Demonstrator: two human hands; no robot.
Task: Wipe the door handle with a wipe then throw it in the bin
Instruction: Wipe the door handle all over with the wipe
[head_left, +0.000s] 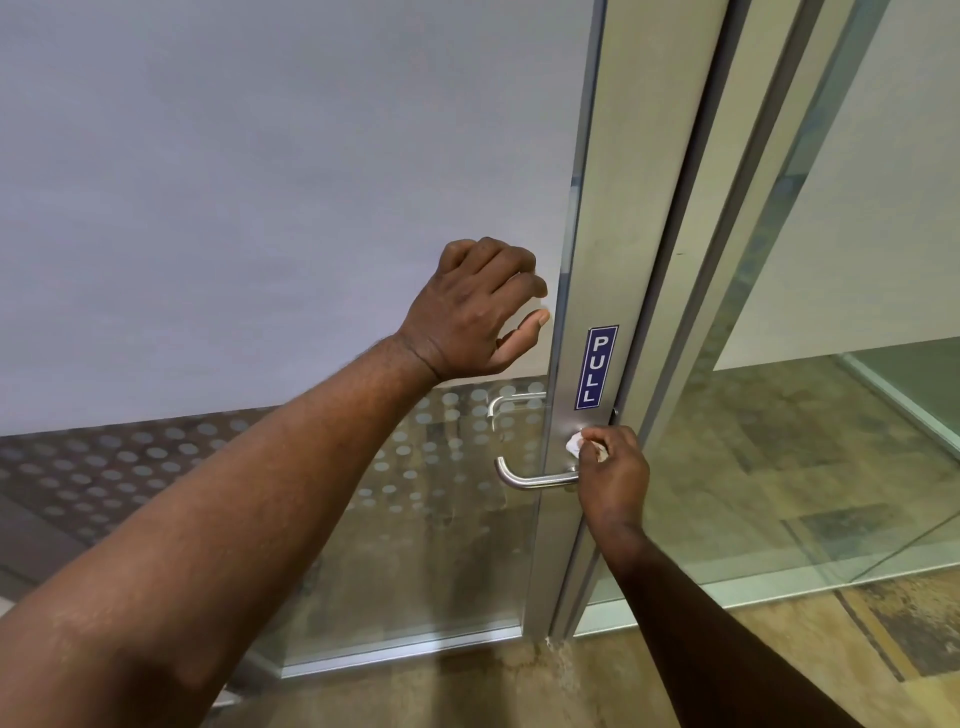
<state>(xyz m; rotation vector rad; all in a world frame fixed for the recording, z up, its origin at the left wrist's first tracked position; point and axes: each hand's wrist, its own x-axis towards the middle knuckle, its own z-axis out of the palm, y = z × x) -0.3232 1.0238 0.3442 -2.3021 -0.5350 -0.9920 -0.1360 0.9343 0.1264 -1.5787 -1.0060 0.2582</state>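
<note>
A brushed-metal lever door handle (530, 480) sticks out to the left from the aluminium door frame (597, 260), below a blue PULL sign (596, 367). My right hand (613, 478) is closed on a small crumpled white wipe (574, 444) and presses it against the frame just above the handle's base. My left hand (480, 312) rests with bent, spread fingers on the frosted glass door (260, 208), up and left of the handle, holding nothing. No bin is in view.
A second handle (506, 402) shows through the glass on the door's far side. A fixed glass panel (831, 415) stands to the right of the frame. Patterned brown floor (519, 691) lies below.
</note>
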